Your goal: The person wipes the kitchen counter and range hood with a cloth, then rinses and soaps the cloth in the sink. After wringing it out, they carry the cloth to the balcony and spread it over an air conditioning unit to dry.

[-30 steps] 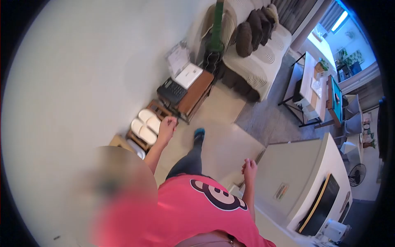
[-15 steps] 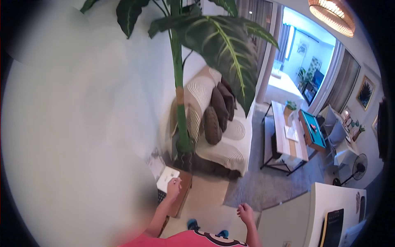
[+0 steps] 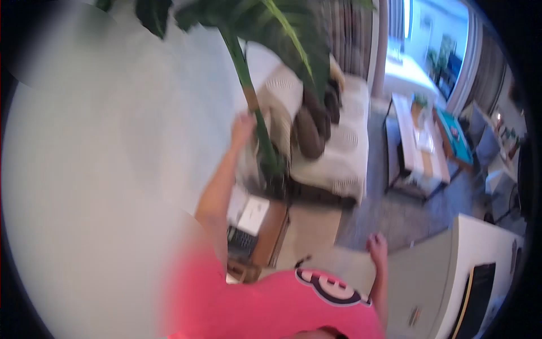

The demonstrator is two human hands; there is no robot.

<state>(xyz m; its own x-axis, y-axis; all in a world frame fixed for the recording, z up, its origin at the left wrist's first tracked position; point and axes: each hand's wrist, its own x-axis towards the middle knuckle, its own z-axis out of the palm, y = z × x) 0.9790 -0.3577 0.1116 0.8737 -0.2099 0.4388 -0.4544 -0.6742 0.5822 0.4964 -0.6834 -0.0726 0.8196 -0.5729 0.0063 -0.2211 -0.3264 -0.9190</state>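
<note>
Living-room wall fills the left; the left hand (image 3: 243, 125) is raised beside the plant stem (image 3: 255, 110), near the sofa (image 3: 344, 141), its grip blurred beyond telling; a careful close is called for next; the right hand (image 3: 377, 246) hangs loosely curled, empty

Tall green plant stem (image 3: 248, 85), slightly tilted

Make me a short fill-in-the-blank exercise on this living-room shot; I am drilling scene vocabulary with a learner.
1. The left hand is raised beside the green ____ of the tall plant.
2. The person's shirt is ____.
3. The dark cushions lie on the pale ____.
4. The right hand hangs low, holding ____.

Missing words: stem; pink; sofa; nothing
</note>
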